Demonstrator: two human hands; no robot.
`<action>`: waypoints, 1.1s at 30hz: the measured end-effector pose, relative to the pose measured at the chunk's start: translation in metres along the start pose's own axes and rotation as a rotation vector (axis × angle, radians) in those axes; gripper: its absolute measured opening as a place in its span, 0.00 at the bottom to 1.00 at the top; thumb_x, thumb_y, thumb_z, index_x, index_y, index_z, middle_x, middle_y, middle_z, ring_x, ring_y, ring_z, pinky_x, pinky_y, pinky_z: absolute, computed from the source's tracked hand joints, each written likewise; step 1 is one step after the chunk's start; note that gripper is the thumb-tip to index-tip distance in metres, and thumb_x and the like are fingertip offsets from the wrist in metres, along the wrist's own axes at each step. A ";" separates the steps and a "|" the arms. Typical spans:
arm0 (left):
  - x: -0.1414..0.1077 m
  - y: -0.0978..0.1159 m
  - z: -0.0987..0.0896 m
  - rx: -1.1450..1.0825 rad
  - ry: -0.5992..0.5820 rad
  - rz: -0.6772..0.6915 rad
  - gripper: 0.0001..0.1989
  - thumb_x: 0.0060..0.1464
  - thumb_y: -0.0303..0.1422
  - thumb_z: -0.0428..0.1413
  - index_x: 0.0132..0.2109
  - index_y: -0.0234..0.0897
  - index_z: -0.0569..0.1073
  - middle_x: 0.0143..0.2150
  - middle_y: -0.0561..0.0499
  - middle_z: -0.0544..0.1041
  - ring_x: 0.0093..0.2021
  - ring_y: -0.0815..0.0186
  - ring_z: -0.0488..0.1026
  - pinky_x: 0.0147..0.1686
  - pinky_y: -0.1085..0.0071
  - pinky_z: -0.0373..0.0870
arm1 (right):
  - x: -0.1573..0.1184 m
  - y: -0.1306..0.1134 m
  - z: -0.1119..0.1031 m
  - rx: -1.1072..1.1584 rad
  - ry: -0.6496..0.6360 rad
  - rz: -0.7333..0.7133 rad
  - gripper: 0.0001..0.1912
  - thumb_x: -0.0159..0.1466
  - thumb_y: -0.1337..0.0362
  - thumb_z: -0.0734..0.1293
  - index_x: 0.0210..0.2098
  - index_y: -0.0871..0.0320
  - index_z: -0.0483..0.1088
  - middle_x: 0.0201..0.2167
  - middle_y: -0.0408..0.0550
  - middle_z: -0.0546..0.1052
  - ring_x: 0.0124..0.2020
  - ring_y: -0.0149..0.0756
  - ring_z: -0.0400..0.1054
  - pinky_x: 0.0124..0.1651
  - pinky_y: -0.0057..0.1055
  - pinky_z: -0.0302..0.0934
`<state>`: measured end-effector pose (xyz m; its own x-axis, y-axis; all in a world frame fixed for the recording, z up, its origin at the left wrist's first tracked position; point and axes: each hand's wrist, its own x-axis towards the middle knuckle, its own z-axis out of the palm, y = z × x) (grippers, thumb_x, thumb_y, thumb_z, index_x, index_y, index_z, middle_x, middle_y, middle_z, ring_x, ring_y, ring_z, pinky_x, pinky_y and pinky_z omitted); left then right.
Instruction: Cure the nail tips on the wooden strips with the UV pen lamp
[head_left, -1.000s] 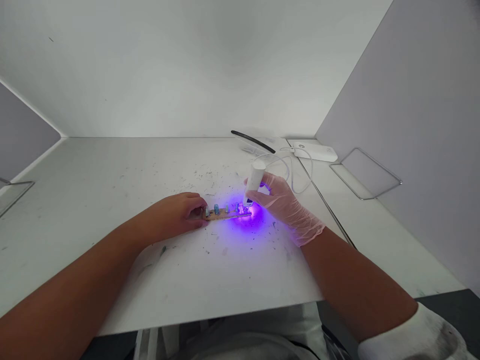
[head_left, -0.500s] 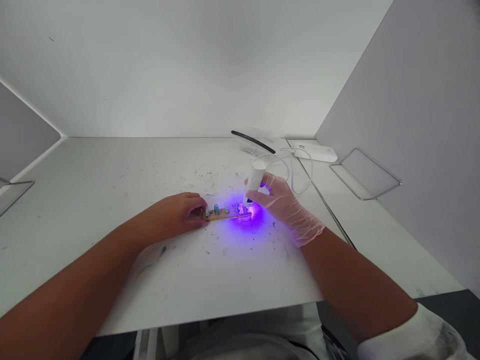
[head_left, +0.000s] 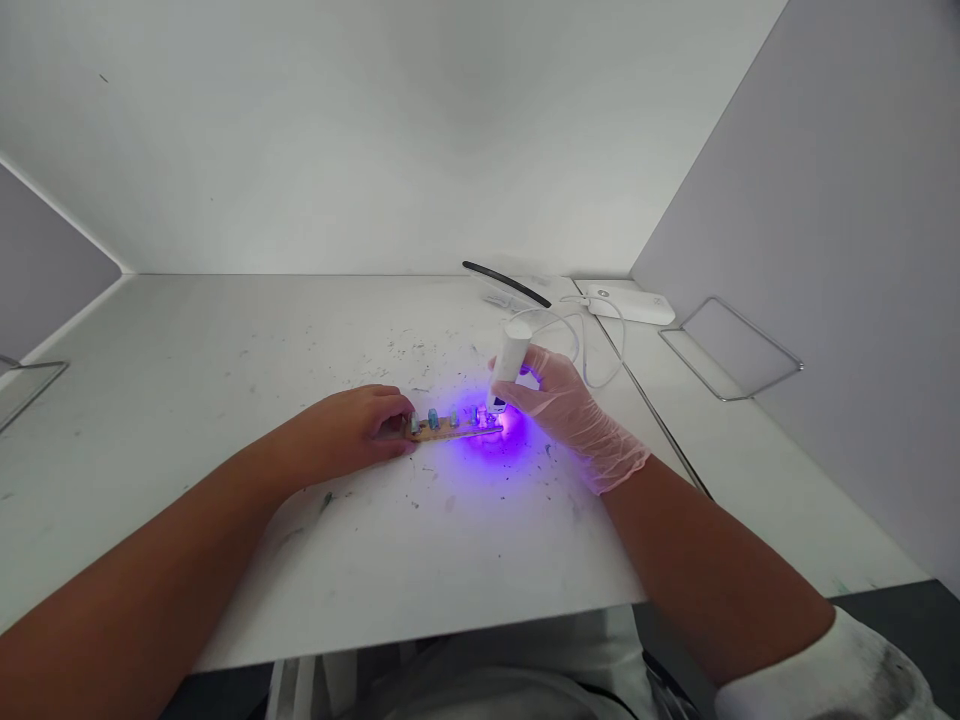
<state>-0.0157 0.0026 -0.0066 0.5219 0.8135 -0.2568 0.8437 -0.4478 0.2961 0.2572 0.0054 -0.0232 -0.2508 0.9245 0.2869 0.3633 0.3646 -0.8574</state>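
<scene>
My bare left hand (head_left: 360, 425) grips the left end of a narrow tan strip (head_left: 442, 431) lying on the white table. Several small bluish, clear pieces stand in a row along the strip. In a thin pinkish glove, my right hand (head_left: 551, 395) is closed around a white handheld lamp (head_left: 511, 355), tilted with its lower end just above the strip's right end. Violet light (head_left: 504, 440) from the lamp spreads over that end and the table around it. A white cable runs from the lamp.
Behind my right hand lie a black curved bar (head_left: 506, 284) with a clear sheet and a white box (head_left: 630, 304) joined to the cable. Wire frames stand at the right (head_left: 731, 350) and left (head_left: 34, 395). Dark specks dot the table (head_left: 420, 590).
</scene>
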 end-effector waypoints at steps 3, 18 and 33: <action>0.000 -0.001 0.000 0.001 -0.002 -0.003 0.14 0.56 0.47 0.52 0.40 0.43 0.72 0.37 0.52 0.73 0.35 0.65 0.69 0.32 0.68 0.61 | 0.000 0.000 0.000 0.000 0.000 -0.001 0.10 0.59 0.58 0.69 0.38 0.56 0.73 0.34 0.47 0.74 0.35 0.37 0.68 0.39 0.40 0.65; 0.002 -0.001 0.003 0.004 0.010 0.006 0.15 0.55 0.48 0.52 0.42 0.43 0.73 0.37 0.51 0.72 0.35 0.65 0.68 0.32 0.68 0.62 | 0.001 -0.002 0.000 -0.013 -0.011 0.018 0.10 0.58 0.59 0.69 0.38 0.56 0.73 0.35 0.48 0.74 0.36 0.37 0.69 0.40 0.40 0.66; 0.002 -0.001 0.001 0.003 0.006 0.013 0.15 0.55 0.47 0.53 0.43 0.44 0.73 0.38 0.52 0.73 0.36 0.64 0.69 0.33 0.68 0.62 | 0.001 -0.001 -0.001 0.004 -0.010 0.002 0.11 0.59 0.58 0.69 0.38 0.57 0.72 0.34 0.47 0.73 0.35 0.36 0.69 0.39 0.39 0.66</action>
<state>-0.0150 0.0040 -0.0081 0.5322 0.8097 -0.2473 0.8371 -0.4596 0.2966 0.2572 0.0055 -0.0217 -0.2591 0.9242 0.2806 0.3605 0.3620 -0.8597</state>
